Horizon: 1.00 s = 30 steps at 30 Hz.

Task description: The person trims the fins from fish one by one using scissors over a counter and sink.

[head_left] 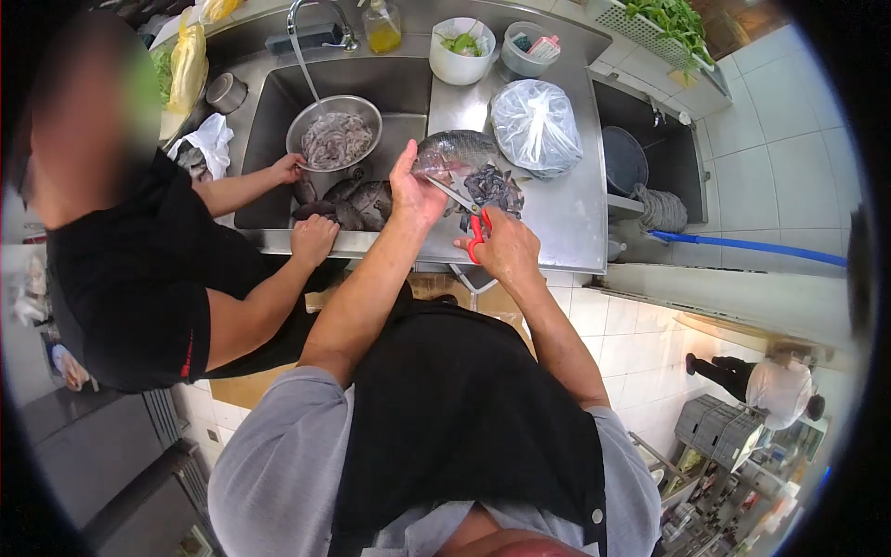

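The right hand [510,243] was closed around the red-handled scissors [478,234], whose blades pointed up and leftward, toward the palm of the left hand [418,190]. The left hand stood against the near left end of a large grey fish [459,144], its fingers extended; how firmly it gripped could not be told. The fish lay just beyond both hands on the metal worktop [571,232], and a pile of dark, wet pieces [494,188] sat between it and the right hand. Beyond the right hand, to its right, rested a tied plastic bag [536,125]. Farther off, past the fish, stood a white bowl [461,65] and, right of that, a clear tub [527,63].

To the left of the left hand was a sink [404,125] with dark fish [371,201] in it. Above these, water ran from a tap [349,42] into a metal bowl [357,106] of pale greyish pieces [336,141], steadied at its rim by a co-worker's hand [290,168].
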Each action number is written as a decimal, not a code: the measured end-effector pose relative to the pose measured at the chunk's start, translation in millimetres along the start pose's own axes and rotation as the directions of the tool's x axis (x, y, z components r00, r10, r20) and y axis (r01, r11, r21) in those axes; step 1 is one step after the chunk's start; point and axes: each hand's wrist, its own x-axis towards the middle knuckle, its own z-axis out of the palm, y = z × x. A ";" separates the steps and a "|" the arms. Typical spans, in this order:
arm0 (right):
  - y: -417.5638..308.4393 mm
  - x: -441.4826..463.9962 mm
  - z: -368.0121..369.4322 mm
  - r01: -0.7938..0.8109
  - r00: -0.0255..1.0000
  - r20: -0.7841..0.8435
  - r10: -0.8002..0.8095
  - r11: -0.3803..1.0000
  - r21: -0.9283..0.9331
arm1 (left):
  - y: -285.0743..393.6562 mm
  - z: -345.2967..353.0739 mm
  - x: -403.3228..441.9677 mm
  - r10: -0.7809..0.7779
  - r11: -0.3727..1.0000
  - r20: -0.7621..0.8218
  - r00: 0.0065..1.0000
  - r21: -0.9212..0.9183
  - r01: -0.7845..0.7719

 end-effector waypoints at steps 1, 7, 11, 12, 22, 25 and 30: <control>1.6 3.7 2.7 -0.002 1.000 -0.004 0.002 1.000 0.001 | -2.2 1.2 0.5 -0.002 1.000 0.003 1.000 0.002 0.002; -0.6 28.1 12.8 0.090 0.978 -0.187 -0.087 0.996 0.006 | -10.9 19.1 -11.7 -0.029 0.999 0.068 0.997 -0.038 0.031; 6.2 32.4 20.5 0.035 0.989 -0.146 -0.030 0.999 0.029 | -14.8 17.6 -14.6 -0.047 0.999 0.097 0.994 0.002 0.047; 8.4 31.3 22.0 0.025 0.992 -0.123 -0.020 0.999 0.042 | -15.8 16.2 -15.4 -0.042 0.999 0.093 0.995 0.016 0.040; 26.1 22.1 30.4 0.046 0.994 -0.105 -0.030 0.988 0.149 | -37.0 -26.6 5.0 -0.077 0.997 0.029 0.997 0.026 0.076; 28.1 24.3 28.0 0.031 0.997 -0.075 -0.020 0.989 0.146 | -37.3 -24.5 5.2 -0.091 0.995 0.033 0.995 0.036 0.090; 41.9 30.5 40.6 0.050 0.994 -0.101 -0.036 0.990 0.134 | -40.5 -24.7 9.5 -0.084 0.995 0.083 0.993 0.056 0.080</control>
